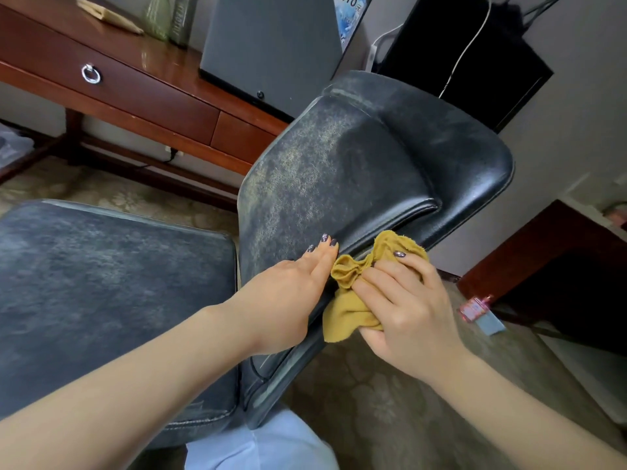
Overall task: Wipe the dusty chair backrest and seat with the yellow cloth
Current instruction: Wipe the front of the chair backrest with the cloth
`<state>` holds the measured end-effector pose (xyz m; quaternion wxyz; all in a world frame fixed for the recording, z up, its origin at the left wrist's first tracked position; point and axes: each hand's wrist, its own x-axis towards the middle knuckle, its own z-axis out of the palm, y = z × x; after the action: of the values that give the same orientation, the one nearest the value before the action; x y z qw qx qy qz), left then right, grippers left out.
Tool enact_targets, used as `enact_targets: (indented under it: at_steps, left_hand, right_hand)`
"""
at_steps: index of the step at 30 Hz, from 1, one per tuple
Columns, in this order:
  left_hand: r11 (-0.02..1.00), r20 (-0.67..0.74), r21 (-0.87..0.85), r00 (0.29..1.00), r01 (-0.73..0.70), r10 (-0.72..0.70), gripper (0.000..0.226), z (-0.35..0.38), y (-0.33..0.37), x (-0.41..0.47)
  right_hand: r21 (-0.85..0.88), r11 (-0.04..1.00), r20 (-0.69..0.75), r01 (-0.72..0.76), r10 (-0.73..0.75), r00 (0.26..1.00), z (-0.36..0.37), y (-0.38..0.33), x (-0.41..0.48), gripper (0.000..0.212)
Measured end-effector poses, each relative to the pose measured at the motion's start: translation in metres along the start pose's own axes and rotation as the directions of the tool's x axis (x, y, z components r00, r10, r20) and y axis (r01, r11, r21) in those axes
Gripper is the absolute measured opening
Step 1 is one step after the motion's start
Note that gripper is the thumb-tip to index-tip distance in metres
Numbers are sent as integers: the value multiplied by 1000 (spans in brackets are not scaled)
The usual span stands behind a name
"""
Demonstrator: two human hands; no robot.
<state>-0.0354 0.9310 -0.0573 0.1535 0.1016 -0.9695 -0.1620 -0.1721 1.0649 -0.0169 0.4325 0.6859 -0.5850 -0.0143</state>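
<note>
The patterned carpet point(373, 401) fills the floor beneath us, and on it stands the black chair. Its seat point(101, 283) lies at our left, greyed all over with dust. The backrest point(339, 171) tilts up and away from us in the middle of the view. Its near and left part is mottled with pale dust, while the far right part looks dark and glossy.

Behind the chair stands a red-brown wooden table point(142, 83) with a drawer, and on its top a grey panel point(271, 45) rises upright. A black screen point(475, 62) hangs on the wall at the upper right, with a white cable point(468, 45) running down across it.

Our left hand point(285, 300) lies flat on the dusty face of the backrest near its side edge, with the fingers straight and together. Our right hand point(403, 307) is just beside it, its fingers curled round the yellow cloth point(349, 313) and gripping it in a bunch. The cloth sits between the two hands, pressed against the edge of the backrest below the glossy part, with one corner hanging down.

A small pink item point(475, 307) lies on the carpet to our right, and a metal ring handle point(91, 73) hangs on the drawer.
</note>
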Motion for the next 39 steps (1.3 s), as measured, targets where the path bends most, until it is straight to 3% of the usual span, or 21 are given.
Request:
enact_targets:
  at_steps: [6, 11, 18, 33, 39]
  left_hand:
    - [1000, 3, 6, 1000, -6, 6, 84, 0, 2, 0]
    - [1000, 22, -1, 1000, 3, -3, 84, -3, 4, -3]
    - [999, 61, 19, 998, 30, -32, 85, -10, 10, -3]
    - [999, 68, -2, 997, 42, -42, 92, -9, 8, -4]
    - [999, 66, -21, 997, 36, -35, 93, -9, 7, -4]
  right_hand:
    - [41, 999, 60, -7, 5, 998, 8, -16, -4, 13]
    - [82, 997, 194, 12, -27, 981, 10, -25, -11, 14]
    - [31, 959, 364, 282, -274, 890, 5, -17, -5, 18]
    - [-122, 962, 151, 246, -227, 962, -36, 40, 27, 17]
    - [-141, 967, 140, 211, -192, 971, -43, 47, 33, 18]
